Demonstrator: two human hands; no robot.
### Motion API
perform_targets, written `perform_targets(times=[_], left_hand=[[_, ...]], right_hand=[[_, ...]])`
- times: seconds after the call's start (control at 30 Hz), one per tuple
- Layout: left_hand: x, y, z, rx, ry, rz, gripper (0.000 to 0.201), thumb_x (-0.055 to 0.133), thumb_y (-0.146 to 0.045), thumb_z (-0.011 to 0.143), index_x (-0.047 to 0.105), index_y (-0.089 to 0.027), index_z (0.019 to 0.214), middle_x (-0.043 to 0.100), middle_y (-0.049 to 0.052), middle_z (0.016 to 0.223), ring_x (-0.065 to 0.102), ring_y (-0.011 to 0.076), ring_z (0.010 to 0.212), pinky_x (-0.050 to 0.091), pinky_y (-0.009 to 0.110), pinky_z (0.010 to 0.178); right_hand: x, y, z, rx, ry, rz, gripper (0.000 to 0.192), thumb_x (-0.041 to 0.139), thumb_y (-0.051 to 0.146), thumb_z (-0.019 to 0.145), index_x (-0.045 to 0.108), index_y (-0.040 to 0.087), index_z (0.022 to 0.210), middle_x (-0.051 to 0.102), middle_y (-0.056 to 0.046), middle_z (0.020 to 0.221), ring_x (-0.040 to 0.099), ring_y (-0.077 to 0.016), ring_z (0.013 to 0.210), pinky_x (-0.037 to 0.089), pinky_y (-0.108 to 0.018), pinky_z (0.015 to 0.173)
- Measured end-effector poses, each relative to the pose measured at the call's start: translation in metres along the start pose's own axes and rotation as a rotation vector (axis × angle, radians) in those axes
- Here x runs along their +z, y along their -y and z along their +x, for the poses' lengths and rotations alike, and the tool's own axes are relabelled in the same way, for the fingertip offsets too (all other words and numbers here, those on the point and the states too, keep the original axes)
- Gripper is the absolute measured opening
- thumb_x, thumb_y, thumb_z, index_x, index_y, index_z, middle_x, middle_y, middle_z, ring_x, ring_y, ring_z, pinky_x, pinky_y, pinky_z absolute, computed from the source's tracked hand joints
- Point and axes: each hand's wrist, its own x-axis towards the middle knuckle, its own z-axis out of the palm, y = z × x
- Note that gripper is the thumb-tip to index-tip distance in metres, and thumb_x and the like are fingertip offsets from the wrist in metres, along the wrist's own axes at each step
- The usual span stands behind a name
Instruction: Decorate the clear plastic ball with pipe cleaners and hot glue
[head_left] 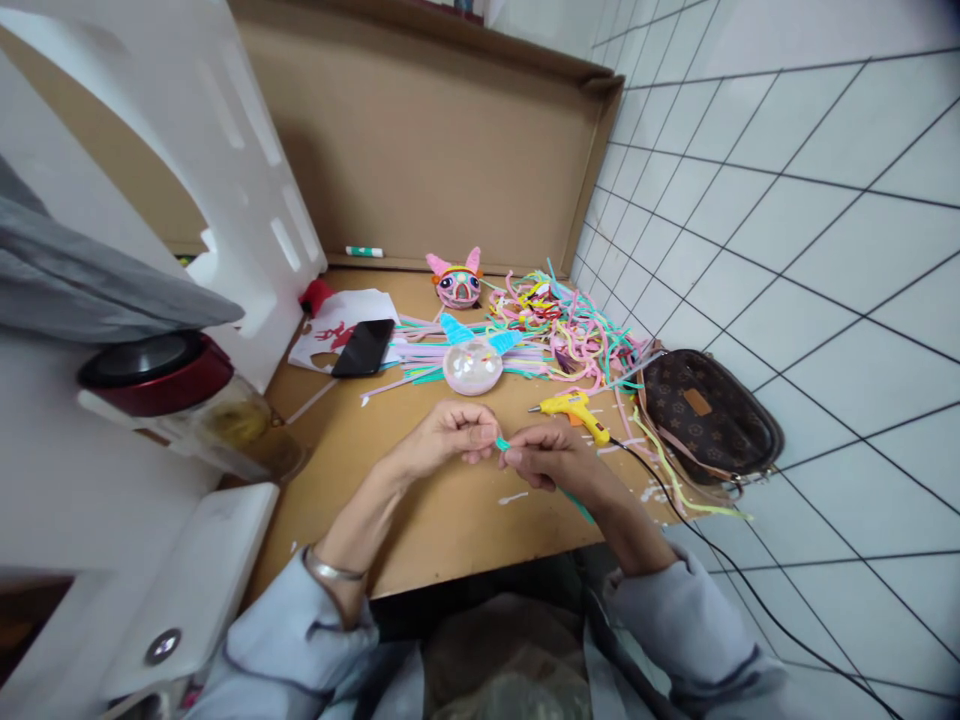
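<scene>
Taking the yellow glue gun as the mark: far to its left a black phone lies on white paper. Nearer, left of the gun, the left hand pinches one end of a teal pipe cleaner. Just below the gun, the right hand pinches the same piece; most of it is hidden by fingers. Right of the gun sits a brown bag, its far side cut off by the table edge.
</scene>
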Motion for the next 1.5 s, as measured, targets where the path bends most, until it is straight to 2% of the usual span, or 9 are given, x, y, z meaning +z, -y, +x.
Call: perform_targets(times=[0.23, 0.4, 0.57, 0.7, 0.87, 1.0, 1.23, 1.37, 1.5], left_hand=[[-0.004, -0.001, 0.001, 0.082, -0.12, 0.176, 0.052, 0.062, -0.064, 0.085, 0.067, -0.013, 0.075, 0.062, 0.003, 0.068, 0.048, 0.009, 0.057, 0.036, 0.022, 0.054], [-0.01, 0.003, 0.003, 0.141, -0.189, 0.289, 0.059, 0.049, -0.07, 0.089, 0.066, -0.014, 0.078, 0.057, 0.001, 0.066, 0.044, 0.0106, 0.056, 0.032, 0.024, 0.052], [-0.004, 0.008, 0.004, 0.139, -0.151, 0.453, 0.055, 0.046, -0.063, 0.092, 0.051, -0.016, 0.064, 0.037, -0.004, 0.06, 0.033, 0.0098, 0.057, 0.025, 0.024, 0.054], [-0.003, 0.002, 0.003, 0.174, -0.154, 0.534, 0.045, 0.048, -0.051, 0.094, 0.05, -0.017, 0.064, 0.041, -0.003, 0.062, 0.035, 0.0107, 0.059, 0.028, 0.024, 0.056], [-0.02, -0.005, 0.0, 0.314, -0.469, 0.504, 0.04, 0.054, -0.05, 0.091, 0.053, -0.018, 0.067, 0.043, -0.003, 0.063, 0.036, 0.0113, 0.059, 0.031, 0.025, 0.057], [-0.031, -0.002, -0.001, 0.334, -0.496, 0.451, 0.046, 0.056, -0.057, 0.09, 0.051, -0.018, 0.065, 0.04, -0.003, 0.061, 0.033, 0.0106, 0.056, 0.029, 0.026, 0.055], [-0.036, 0.003, 0.003, 0.373, -0.562, 0.35, 0.055, 0.061, -0.068, 0.084, 0.05, -0.018, 0.064, 0.037, -0.004, 0.057, 0.031, 0.0094, 0.053, 0.026, 0.025, 0.052], [-0.038, 0.002, 0.002, 0.384, -0.584, 0.352, 0.056, 0.062, -0.068, 0.083, 0.051, -0.018, 0.064, 0.039, -0.004, 0.057, 0.033, 0.0092, 0.053, 0.027, 0.025, 0.052], [-0.041, 0.002, 0.001, 0.392, -0.616, 0.354, 0.055, 0.063, -0.068, 0.083, 0.052, -0.018, 0.064, 0.04, -0.003, 0.057, 0.033, 0.0094, 0.053, 0.028, 0.024, 0.051]], right_hand=[[0.001, -0.003, 0.002, -0.235, -0.256, -0.41, 0.039, 0.054, 0.041, 0.088, 0.047, 0.019, 0.056, 0.039, 0.005, 0.053, 0.036, -0.0084, 0.053, 0.026, -0.024, 0.053], [0.0, -0.004, 0.003, -0.271, -0.3, -0.57, 0.041, 0.051, 0.039, 0.091, 0.042, 0.02, 0.055, 0.038, 0.005, 0.053, 0.035, -0.0086, 0.053, 0.025, -0.024, 0.055], [0.003, -0.006, 0.006, -0.292, -0.311, -0.665, 0.039, 0.051, 0.031, 0.091, 0.044, 0.019, 0.055, 0.039, 0.005, 0.053, 0.036, -0.0091, 0.053, 0.026, -0.024, 0.055], [0.001, -0.007, 0.008, -0.313, -0.359, -0.743, 0.034, 0.054, 0.029, 0.091, 0.058, 0.019, 0.059, 0.053, 0.003, 0.055, 0.042, -0.0106, 0.054, 0.03, -0.025, 0.058], [-0.019, -0.009, 0.007, -0.266, -0.524, -0.558, 0.018, 0.064, 0.033, 0.081, 0.076, 0.019, 0.084, 0.072, -0.003, 0.074, 0.059, -0.0159, 0.065, 0.043, -0.026, 0.063], [-0.03, -0.011, 0.005, -0.208, -0.591, -0.389, 0.028, 0.07, 0.034, 0.074, 0.075, 0.018, 0.096, 0.072, -0.003, 0.077, 0.059, -0.0153, 0.063, 0.047, -0.028, 0.06], [-0.027, -0.001, 0.0, -0.026, -0.386, 0.129, 0.045, 0.088, 0.038, 0.056, 0.066, 0.019, 0.091, 0.065, 0.003, 0.068, 0.061, -0.0107, 0.055, 0.05, -0.024, 0.055], [-0.023, 0.004, -0.003, -0.013, -0.304, 0.208, 0.051, 0.089, 0.03, 0.055, 0.061, 0.02, 0.096, 0.067, 0.005, 0.066, 0.06, -0.009, 0.052, 0.049, -0.021, 0.053], [-0.024, 0.004, -0.001, -0.022, -0.293, 0.179, 0.042, 0.085, 0.028, 0.057, 0.059, 0.02, 0.088, 0.064, 0.007, 0.061, 0.061, -0.0097, 0.051, 0.051, -0.022, 0.053]])
